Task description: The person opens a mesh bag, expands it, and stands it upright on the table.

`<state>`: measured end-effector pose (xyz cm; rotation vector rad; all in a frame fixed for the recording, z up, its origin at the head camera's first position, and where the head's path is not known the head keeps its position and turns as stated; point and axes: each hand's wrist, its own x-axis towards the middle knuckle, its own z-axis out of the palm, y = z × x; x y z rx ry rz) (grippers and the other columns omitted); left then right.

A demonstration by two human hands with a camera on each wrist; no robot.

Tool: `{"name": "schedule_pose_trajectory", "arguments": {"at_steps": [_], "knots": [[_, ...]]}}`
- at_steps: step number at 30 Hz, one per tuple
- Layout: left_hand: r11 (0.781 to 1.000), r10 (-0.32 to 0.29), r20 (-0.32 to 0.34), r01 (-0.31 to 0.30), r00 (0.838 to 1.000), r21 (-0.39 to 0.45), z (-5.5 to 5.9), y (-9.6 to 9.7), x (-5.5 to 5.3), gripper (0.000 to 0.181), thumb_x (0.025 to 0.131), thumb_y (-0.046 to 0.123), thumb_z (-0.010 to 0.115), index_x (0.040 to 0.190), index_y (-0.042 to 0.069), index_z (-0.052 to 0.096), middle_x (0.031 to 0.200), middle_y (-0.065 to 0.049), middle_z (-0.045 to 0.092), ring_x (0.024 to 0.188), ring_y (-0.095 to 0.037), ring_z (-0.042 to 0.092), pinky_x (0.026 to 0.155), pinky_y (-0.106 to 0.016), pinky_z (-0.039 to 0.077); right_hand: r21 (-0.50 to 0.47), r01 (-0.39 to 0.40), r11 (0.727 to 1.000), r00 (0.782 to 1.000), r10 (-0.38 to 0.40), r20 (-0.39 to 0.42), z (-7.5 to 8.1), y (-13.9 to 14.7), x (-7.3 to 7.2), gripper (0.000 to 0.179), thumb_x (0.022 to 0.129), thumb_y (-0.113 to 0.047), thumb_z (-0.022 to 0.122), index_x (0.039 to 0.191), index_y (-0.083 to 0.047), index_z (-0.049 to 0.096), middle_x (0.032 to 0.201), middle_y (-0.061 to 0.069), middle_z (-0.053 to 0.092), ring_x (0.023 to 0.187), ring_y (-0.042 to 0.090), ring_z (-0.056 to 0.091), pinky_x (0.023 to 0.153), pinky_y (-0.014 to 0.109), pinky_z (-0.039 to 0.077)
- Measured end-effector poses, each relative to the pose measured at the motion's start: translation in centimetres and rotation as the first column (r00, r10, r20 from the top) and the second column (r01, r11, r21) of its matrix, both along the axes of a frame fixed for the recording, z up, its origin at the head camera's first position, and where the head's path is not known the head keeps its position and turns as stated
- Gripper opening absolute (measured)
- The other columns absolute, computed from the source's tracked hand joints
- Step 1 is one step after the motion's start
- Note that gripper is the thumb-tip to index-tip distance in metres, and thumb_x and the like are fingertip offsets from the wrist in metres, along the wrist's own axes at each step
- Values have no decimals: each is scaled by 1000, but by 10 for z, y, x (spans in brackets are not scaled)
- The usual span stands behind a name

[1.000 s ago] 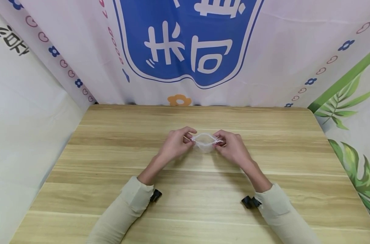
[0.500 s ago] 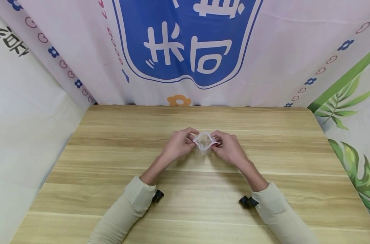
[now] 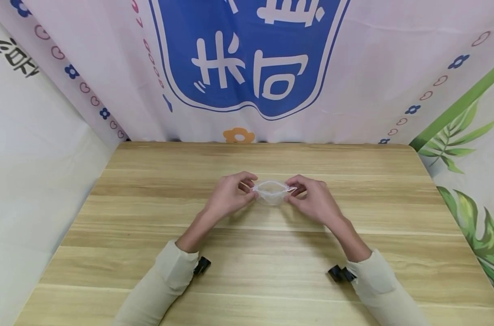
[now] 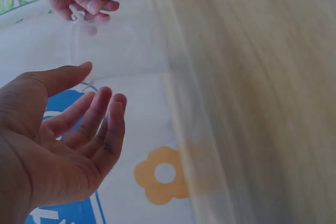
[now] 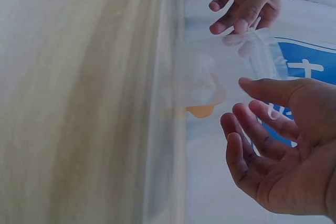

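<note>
A small see-through drawstring bag (image 3: 271,198) with a white rim is stretched between the two hands above the table. My left hand (image 3: 232,193) pinches its left edge, thumb nearer me and fingers beyond. At the opposite edge my right hand (image 3: 313,197) pinches the bag by the drawstring end. The mouth faces up as a narrow, slightly parted oval. In the left wrist view a knotted white cord (image 4: 77,13) sits by the right hand. Through the clear bag (image 5: 205,72) in the right wrist view, an orange printed flower shows; I make out no contents.
The wood-grain table (image 3: 267,271) spreads under both arms. A printed white curtain (image 3: 353,104) with a blue emblem hangs along its far edge, and other cloths hang at the left and right. A small black device (image 3: 202,265) is at each sleeve cuff.
Half a second ago the hands came closer and the bag's mouth gaped wider. Now they have drawn apart again, pulling the mouth flatter and longer. Both hands keep their hold.
</note>
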<state>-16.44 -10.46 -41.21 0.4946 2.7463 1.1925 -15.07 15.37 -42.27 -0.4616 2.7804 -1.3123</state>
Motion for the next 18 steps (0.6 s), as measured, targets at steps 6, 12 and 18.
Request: {"name": "schedule_pose_trajectory", "arguments": {"at_steps": [6,12,18], "knots": [[999,-1,-80,5,997,48,8,-4,6,35,95,10,82,129,5,74,108,-10,80,95,-22,79,84,-35,67,-23,15,1000,998,-16,-68,8,1,3,27,93,-9,85,117,-5,75,108,11,81,100,28,78,77,30,66],[997,-12,-94,19,996,73,10,1,7,32,96,7,80,127,4,74,105,-10,81,93,-22,79,81,-32,67,-40,16,999,994,-20,-111,9,-5,2,22,94,-9,84,114,-7,77,103,9,83,97,26,79,75,24,63],[994,-26,-84,35,996,106,9,4,7,32,96,4,79,127,0,73,105,-13,81,92,-25,79,81,-32,67,-49,17,999,994,-22,-105,9,-9,3,21,94,-7,83,114,-7,77,102,9,83,97,26,79,75,26,62]]}}
